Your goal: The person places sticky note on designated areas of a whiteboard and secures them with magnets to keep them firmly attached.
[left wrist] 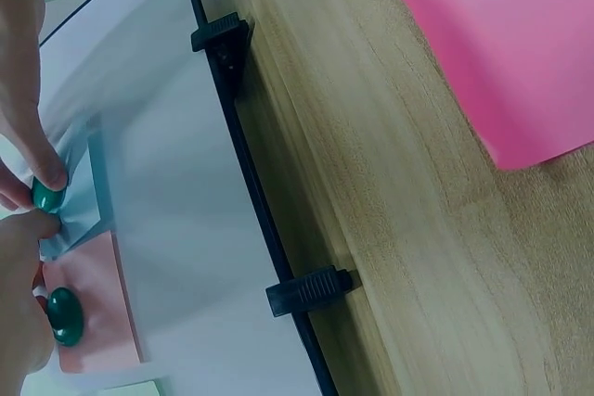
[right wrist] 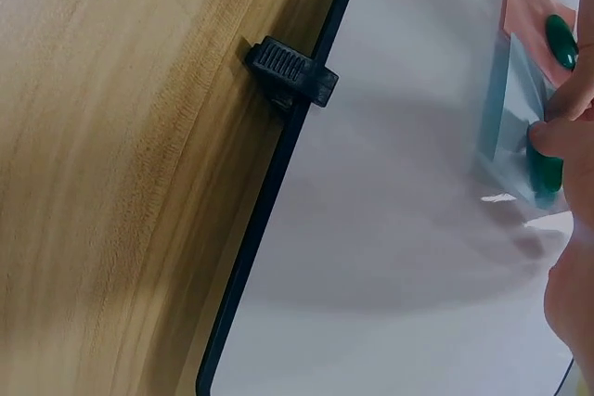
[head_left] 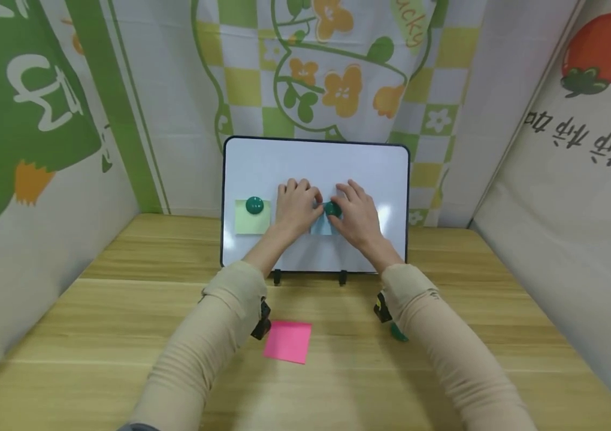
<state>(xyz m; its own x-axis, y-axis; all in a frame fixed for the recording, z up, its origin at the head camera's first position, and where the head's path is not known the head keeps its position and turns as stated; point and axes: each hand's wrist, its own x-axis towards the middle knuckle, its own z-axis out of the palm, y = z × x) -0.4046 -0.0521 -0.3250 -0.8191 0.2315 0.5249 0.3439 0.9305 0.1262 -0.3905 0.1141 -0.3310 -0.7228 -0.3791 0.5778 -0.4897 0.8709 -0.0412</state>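
Note:
A pale blue sticky note (head_left: 320,227) lies against the whiteboard (head_left: 338,160), its lower part lifting off the surface. At its upper left, my left hand (head_left: 296,208) pinches the note's edge between thumb and index finger. My right hand (head_left: 359,216) grips a round green magnet (head_left: 333,208) at the note's upper right, thumb below and index finger above. The left wrist view shows a salmon-pink note (left wrist: 97,308) beside the blue one, under another green magnet (left wrist: 65,316); my left hand hides it in the head view.
On the board's left a pale green note (head_left: 252,225) sits under a green magnet (head_left: 254,205). Black feet (head_left: 277,276) support the board on the wooden table (head_left: 348,383). A bright pink note (head_left: 288,342) lies in front, and another green magnet (head_left: 398,332) beside the right sleeve.

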